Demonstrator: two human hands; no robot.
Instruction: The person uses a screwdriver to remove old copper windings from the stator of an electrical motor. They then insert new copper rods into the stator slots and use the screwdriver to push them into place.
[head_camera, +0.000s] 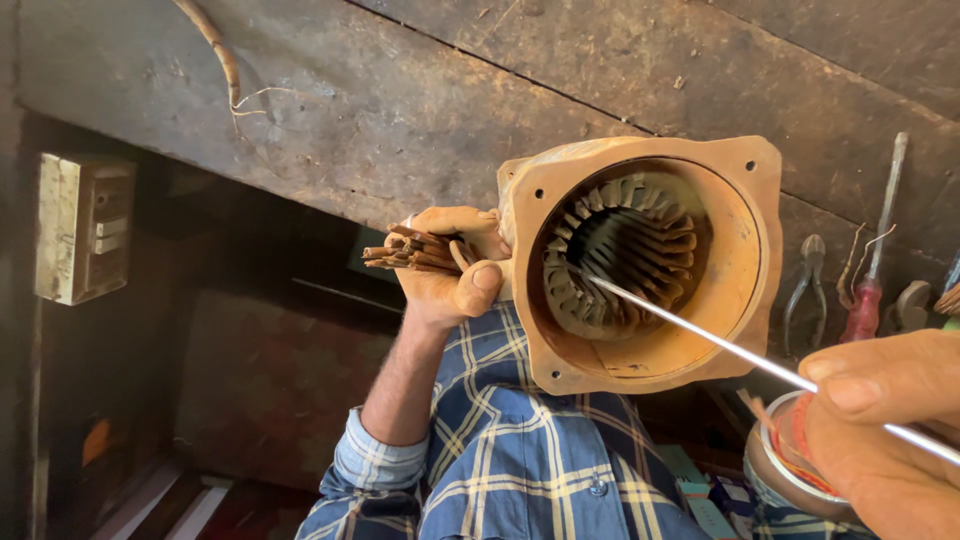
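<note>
Left grip (445, 270) clutches brown sticks (405, 250) beside rusty motor housing (650, 260).

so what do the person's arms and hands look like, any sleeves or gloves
Both hands are bare, no gloves. The left hand leads down a bare forearm to a rolled-up sleeve in blue, white and yellow plaid with a lighter striped lining. The right hand shows no sleeve in view.
</note>
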